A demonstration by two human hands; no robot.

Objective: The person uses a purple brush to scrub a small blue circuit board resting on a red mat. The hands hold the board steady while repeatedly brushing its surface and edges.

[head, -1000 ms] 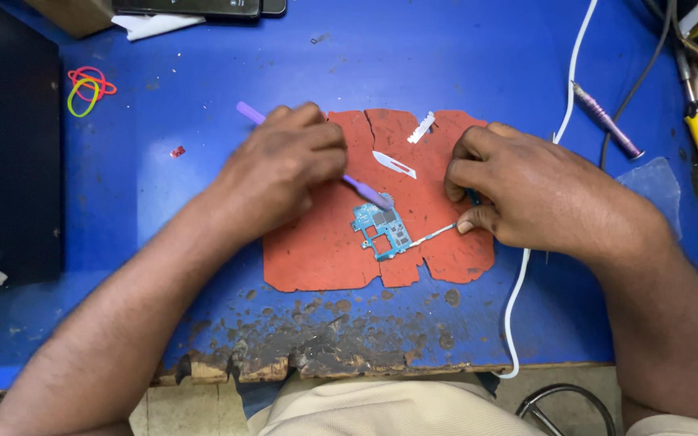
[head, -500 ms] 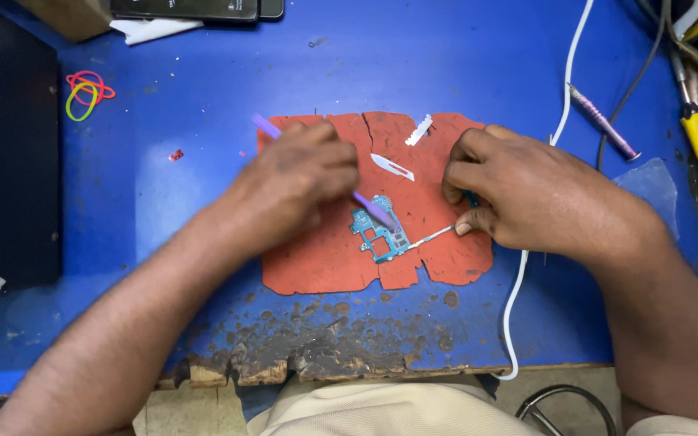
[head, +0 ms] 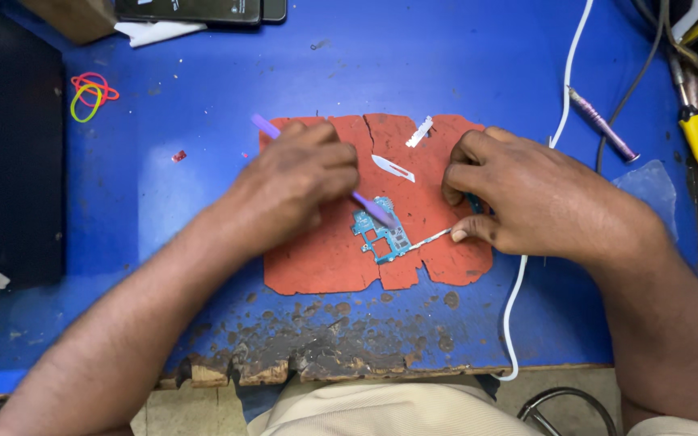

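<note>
— What did the left hand (head: 300, 182) hold over the orange mat (head: 317, 266)?

— It was closed around a purple pry tool (head: 369, 208), gripped like a pen, its tip pressed on the small teal circuit board (head: 381, 234) near the mat's middle, apparently to work at one spot.

— And the right hand (head: 539, 202)?

— Pinched shut on a thin white strip (head: 430, 240) running off the board's right side, seemingly to steady it. A loose scalpel blade (head: 393, 168) lay just above the board, within reach; a white cable (head: 563, 121) ran off the mat's right edge across the blue surface (head: 203, 89).
</note>
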